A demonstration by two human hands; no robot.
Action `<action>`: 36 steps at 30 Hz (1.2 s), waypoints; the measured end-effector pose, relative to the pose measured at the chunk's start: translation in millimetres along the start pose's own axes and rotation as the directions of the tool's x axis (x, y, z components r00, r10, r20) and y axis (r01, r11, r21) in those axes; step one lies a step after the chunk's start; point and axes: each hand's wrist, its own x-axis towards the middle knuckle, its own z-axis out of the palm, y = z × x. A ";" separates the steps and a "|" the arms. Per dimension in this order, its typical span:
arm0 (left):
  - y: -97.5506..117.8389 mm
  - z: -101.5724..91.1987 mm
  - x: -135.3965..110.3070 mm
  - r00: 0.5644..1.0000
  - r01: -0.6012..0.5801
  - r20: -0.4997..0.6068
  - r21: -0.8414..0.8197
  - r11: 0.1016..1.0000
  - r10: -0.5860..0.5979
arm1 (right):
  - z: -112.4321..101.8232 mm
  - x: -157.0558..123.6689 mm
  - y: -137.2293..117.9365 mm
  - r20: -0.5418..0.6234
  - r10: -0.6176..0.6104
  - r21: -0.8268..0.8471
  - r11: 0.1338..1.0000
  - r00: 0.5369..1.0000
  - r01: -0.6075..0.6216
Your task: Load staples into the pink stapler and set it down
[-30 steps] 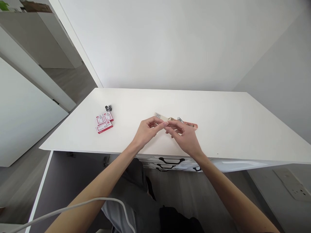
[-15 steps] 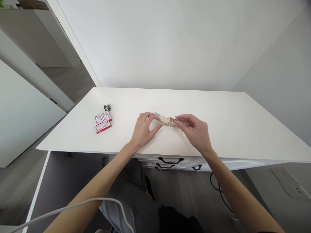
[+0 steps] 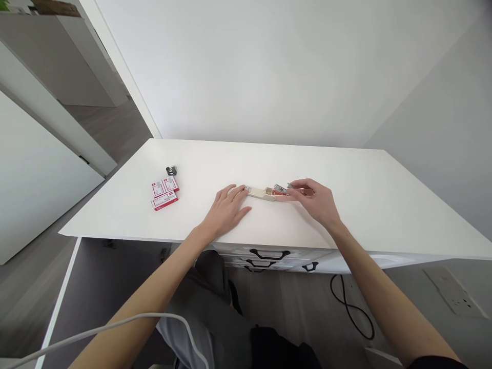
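An opened stapler lies nearly flat on the white top, its cream part to the left and its pinkish part to the right. A silver metal piece of it tilts up near its middle. My left hand rests low on the surface, fingers spread, its fingertips touching the cream end. My right hand has thumb and index finger pinched on the metal piece, above the pink part. The palm and fingers of that hand hide some of the stapler's right end.
Several small red-and-white boxes lie at the left of the white tabletop. A small black-and-silver object sits just behind them. Drawers with black handles are below the front edge. A white cable crosses my left forearm.
My left hand has lowered and flattened beside the stapler's left end. The stapler has opened out flatter, its pink part now showing on the right. My right hand has moved slightly right.
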 end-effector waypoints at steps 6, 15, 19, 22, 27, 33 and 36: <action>-0.6 1.6 -3.8 1.000 0.019 0.012 -0.030 0.999 -0.019 | 3.0 5.3 -6.0 0.035 -0.040 -0.052 0.998 0.999 0.042; 0.4 0.7 -12.4 1.000 0.000 0.016 -0.054 0.999 0.001 | 0.1 15.0 -13.1 0.102 -0.005 -0.142 0.990 0.995 0.020; 0.7 1.1 -12.7 1.000 0.005 0.024 -0.048 0.999 -0.004 | -1.1 18.0 -12.1 0.131 -0.008 -0.152 0.988 0.991 0.028; 0.7 1.6 -12.7 1.000 0.002 0.015 -0.048 0.999 -0.001 | -1.0 18.4 -11.4 0.144 -0.010 -0.159 0.987 0.990 0.033; 0.6 1.8 -13.3 1.000 -0.001 0.019 -0.030 1.000 0.002 | -1.1 17.8 -11.7 0.146 0.012 -0.136 0.991 0.989 0.008; 0.6 2.8 -13.3 1.000 -0.003 0.023 0.000 1.000 0.003 | -2.1 17.7 -11.3 0.158 0.020 -0.188 0.982 0.987 0.010; 0.6 3.4 -13.3 1.000 -0.003 0.020 0.007 1.000 0.003 | -1.5 18.0 -10.3 0.165 0.006 -0.220 0.975 0.986 0.031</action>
